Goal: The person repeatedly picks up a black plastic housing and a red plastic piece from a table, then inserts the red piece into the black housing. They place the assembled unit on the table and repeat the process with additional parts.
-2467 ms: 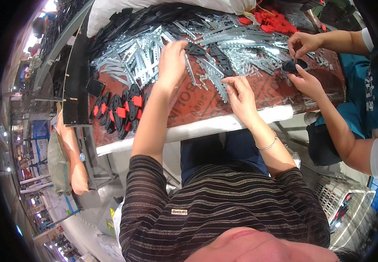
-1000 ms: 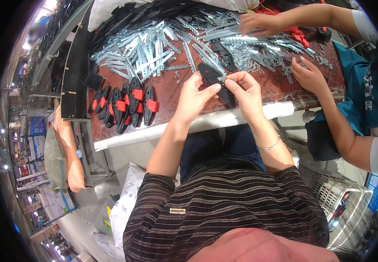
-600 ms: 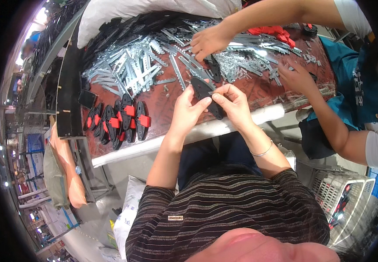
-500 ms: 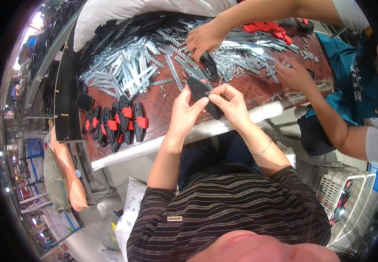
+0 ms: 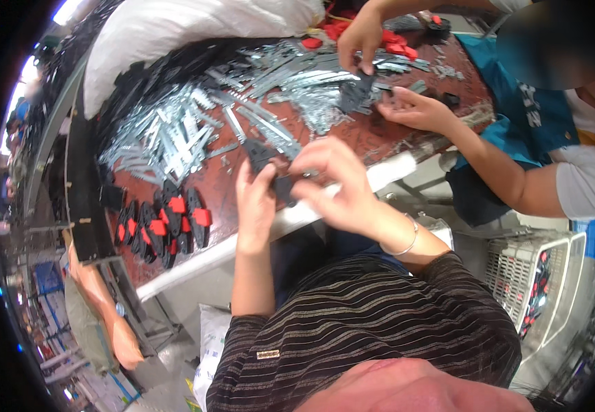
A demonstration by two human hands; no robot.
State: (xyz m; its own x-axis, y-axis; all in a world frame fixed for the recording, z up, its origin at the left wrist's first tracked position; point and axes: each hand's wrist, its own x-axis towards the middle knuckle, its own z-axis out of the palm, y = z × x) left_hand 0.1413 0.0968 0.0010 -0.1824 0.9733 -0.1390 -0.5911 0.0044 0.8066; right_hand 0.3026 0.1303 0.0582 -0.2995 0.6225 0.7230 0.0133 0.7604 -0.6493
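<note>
Near the table's front edge my left hand (image 5: 256,202) grips a long black plastic piece (image 5: 259,152) with tapered ends, thumb on top. My right hand (image 5: 339,182) is over the near end of that piece, fingers curled and smeared by motion. Whether it pinches anything small does not show. Just beyond my hands lie long metal strips (image 5: 260,120), some with toothed edges. To my left, several black pieces with red blocks (image 5: 159,226) stand grouped on the table.
A heap of metal strips (image 5: 174,134) and a white sack (image 5: 194,34) fill the back left. At right, a co-worker's hands (image 5: 407,106) handle a black piece (image 5: 356,93); red parts (image 5: 397,44) lie behind. A white crate (image 5: 510,275) stands at lower right.
My right hand has lifted off the black piece's middle and blurs beside its near end; my left hand still holds it. The view has shifted. The co-worker's hands have come closer together.
</note>
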